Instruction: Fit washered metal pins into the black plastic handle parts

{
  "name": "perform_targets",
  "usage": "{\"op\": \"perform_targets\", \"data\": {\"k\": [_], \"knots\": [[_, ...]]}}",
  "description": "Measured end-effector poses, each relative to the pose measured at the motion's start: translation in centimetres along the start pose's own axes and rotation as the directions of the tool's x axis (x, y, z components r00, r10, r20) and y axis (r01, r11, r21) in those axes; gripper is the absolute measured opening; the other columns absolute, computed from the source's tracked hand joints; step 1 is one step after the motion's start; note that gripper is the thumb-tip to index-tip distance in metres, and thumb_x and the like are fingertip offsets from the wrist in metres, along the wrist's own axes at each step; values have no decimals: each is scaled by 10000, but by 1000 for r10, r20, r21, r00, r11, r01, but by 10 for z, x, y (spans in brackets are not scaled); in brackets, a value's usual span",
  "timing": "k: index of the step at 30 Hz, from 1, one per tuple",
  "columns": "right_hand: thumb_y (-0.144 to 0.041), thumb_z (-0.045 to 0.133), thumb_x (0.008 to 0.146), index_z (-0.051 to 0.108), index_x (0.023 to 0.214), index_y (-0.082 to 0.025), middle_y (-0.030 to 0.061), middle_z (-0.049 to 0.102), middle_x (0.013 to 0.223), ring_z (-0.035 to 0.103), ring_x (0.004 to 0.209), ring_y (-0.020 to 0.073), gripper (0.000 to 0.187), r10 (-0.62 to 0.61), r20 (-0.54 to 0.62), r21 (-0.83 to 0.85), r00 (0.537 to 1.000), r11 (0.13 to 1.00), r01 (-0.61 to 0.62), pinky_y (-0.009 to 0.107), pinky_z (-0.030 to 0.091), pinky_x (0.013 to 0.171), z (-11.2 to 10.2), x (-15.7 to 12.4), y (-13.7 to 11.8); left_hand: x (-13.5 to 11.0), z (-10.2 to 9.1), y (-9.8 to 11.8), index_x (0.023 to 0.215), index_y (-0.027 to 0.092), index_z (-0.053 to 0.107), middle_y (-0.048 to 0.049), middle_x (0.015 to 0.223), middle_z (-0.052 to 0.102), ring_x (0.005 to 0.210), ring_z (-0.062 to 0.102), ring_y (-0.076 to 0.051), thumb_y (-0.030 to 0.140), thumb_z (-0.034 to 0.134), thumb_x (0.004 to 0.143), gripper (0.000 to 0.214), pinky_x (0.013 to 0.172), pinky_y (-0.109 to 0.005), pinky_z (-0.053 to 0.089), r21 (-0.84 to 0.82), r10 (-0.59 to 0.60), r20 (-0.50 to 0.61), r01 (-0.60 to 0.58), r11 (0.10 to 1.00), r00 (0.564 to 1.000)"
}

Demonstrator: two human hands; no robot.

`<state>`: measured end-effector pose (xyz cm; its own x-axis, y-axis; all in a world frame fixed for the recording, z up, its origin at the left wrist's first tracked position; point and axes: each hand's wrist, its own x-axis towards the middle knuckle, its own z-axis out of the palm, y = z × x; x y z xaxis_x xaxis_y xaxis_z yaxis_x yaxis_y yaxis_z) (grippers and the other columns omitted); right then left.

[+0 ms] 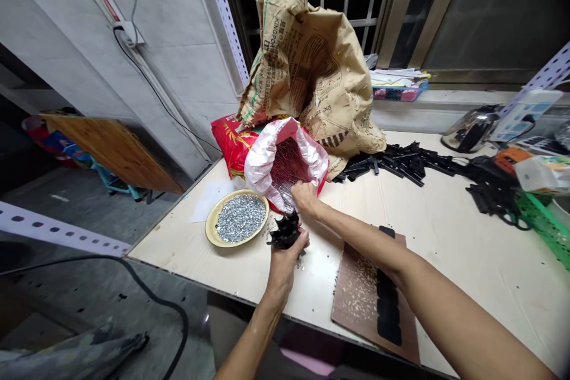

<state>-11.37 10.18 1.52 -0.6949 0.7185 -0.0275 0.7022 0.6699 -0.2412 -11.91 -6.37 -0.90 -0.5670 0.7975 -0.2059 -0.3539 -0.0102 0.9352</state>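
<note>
My left hand (287, 255) is wrapped round a bunch of black plastic pieces (285, 230) with pointed edges, held just above the table's front part. My right hand (306, 197) is at the lower lip of a red bag (258, 157) with its white lining folded out. Its fingers are curled, and what they hold is hidden. Many thin metal pins (287, 163) fill the bag's mouth, reddish deep inside and silvery near my fingers. Left of my hands, a cream oval dish (212, 236) holds a heap of small silvery metal pieces (241, 218).
A large torn brown paper sack (338, 71) stands behind the bag. Black plastic parts (401, 163) lie piled at the back. Beneath my right forearm is a brown board (356, 303) with flat black pieces (388, 309). A kettle (472, 127) and green basket (541, 228) stand to the right.
</note>
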Motion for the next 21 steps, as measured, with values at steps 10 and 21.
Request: {"op": "perform_targets", "data": {"k": [10,21], "knots": [[-115,310,929,593,1115,-144,171,551,1167,572,1022,259,340,-26,-8,-103,1000,994,25,366,463,789,-4,-2,22,17,-5,-1,893,132,688,-14,734,658,449,470,-60,332,773,588,374,462,-208,392,132,107,-160,-86,987,981],[-320,310,972,563,1138,-237,82,577,1157,586,985,185,314,237,-77,-76,969,967,-242,282,431,765,-22,-43,93,19,-2,6,899,128,659,22,625,605,431,466,-81,398,808,530,481,427,-224,394,189,73,-139,-46,981,988]]}}
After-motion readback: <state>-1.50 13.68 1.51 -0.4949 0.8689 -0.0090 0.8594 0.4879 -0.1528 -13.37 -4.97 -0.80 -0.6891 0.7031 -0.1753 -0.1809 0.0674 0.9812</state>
